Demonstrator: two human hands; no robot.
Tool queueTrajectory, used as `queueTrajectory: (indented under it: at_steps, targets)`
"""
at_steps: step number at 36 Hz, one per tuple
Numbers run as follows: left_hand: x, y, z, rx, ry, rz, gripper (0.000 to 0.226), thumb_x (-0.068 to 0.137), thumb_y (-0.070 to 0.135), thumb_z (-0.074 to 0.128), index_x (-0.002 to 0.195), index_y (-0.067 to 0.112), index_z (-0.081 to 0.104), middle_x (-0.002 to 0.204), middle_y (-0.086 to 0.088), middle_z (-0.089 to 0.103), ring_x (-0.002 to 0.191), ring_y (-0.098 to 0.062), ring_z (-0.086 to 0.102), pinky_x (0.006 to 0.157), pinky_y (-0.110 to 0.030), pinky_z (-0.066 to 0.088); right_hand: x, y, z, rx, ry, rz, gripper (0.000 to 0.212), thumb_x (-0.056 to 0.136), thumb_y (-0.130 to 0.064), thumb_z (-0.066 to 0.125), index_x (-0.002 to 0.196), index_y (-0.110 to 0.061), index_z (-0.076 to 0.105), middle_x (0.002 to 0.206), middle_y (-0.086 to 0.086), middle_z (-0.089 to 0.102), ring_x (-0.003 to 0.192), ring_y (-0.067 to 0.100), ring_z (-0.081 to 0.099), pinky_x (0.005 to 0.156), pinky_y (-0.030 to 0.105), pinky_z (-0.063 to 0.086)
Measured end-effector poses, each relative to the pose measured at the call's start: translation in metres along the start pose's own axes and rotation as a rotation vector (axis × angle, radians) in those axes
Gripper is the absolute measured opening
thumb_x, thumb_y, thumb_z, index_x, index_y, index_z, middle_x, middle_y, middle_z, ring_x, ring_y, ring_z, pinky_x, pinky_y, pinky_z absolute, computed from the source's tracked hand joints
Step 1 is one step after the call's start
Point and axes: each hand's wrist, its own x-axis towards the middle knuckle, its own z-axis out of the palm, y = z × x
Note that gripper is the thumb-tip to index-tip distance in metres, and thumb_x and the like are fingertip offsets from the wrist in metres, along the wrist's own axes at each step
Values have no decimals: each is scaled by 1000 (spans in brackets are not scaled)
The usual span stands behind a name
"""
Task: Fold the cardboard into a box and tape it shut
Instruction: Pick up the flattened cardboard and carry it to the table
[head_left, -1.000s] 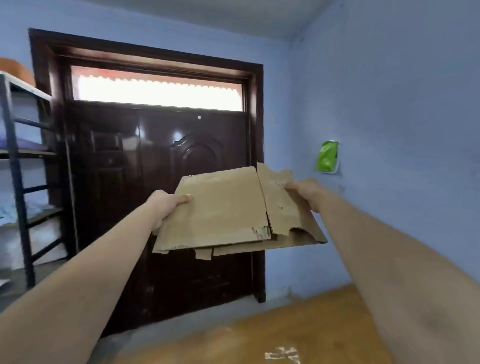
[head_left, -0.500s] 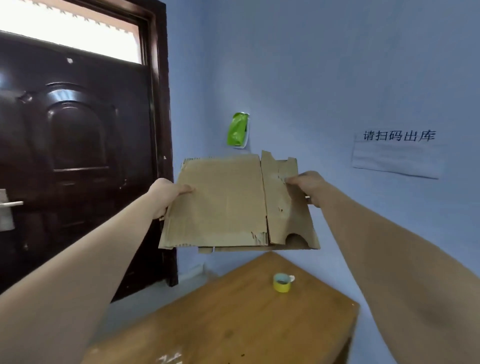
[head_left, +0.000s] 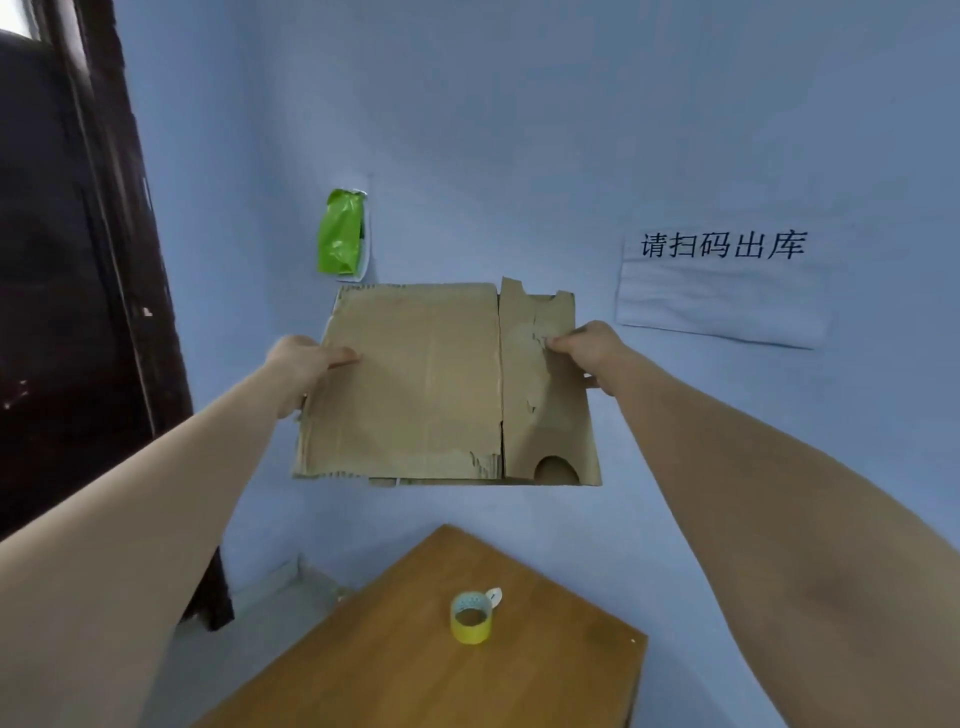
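A flattened brown cardboard box (head_left: 431, 384) hangs in the air in front of me, its worn flaps lying flat with a half-round cutout at the lower right. My left hand (head_left: 298, 364) grips its left edge with the thumb on top. My right hand (head_left: 587, 348) pinches its right flap near the torn edge. A roll of yellow tape (head_left: 471, 618) stands on the wooden table (head_left: 395, 665) below the cardboard, apart from both hands.
A blue wall fills the view, with a green packet (head_left: 340, 234) stuck to it and a white paper sign (head_left: 722, 286) with black characters at the right. A dark brown door (head_left: 67, 291) stands at the left. The table's far corner points toward the wall.
My view has swung right and down, from the door to the wall corner and the table. Both hands have kept the same hold on the flat cardboard.
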Motion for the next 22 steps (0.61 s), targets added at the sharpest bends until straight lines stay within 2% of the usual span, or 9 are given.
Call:
queueTrajectory:
  at_steps: [3,7,10,13,16,19,22]
  targets:
    - [23,3,31,26,-12,3,43,78,34,74,102,0,62,107,-19,64,87,-32,60,73,-39,49,34,19,-12,-5,5,15,23,86,-23,68,96,-7,54,101,9,59,88,24,57,76,37,48]
    - [50,3,69,64,-1,-5,44,79,35,73,101,-2,64,102,-18,66,91,-35,63,79,-43,53,85,43,-22,-8,-6,29,29,86,-23,68,105,-4,57,110,13,62,95,27,59,82,37,50]
    - [69,3,92,88,40,-29,43,80,35,72,101,-1,62,97,-14,64,85,-32,61,75,-41,50,122,56,-21,-6,-45,19,31,86,-23,67,108,-5,56,113,13,61,97,28,58,83,37,49]
    - [87,2,110,101,93,-63,38,79,37,72,96,5,58,89,-9,59,79,-26,56,74,-40,49,160,66,-21,-6,-124,0,27,87,-24,66,104,-7,54,106,10,60,93,26,58,78,37,49]
    - [102,1,125,101,154,-94,33,78,39,72,84,10,57,87,-7,59,83,-28,57,75,-41,50,197,69,-22,19,-216,-27,28,86,-25,67,102,-7,53,97,6,60,81,19,58,66,31,48]
    - [114,-1,138,125,215,-128,33,79,40,71,86,9,59,85,-6,59,80,-26,58,65,-36,48,230,74,-19,21,-318,-43,29,87,-28,66,103,-8,53,91,2,61,77,14,59,56,27,46]
    - [118,-7,150,149,271,-154,32,79,41,70,83,10,59,77,-5,61,61,-20,56,47,-26,44,259,83,-10,20,-399,-51,27,88,-26,64,104,-9,52,97,5,61,79,15,59,62,29,47]
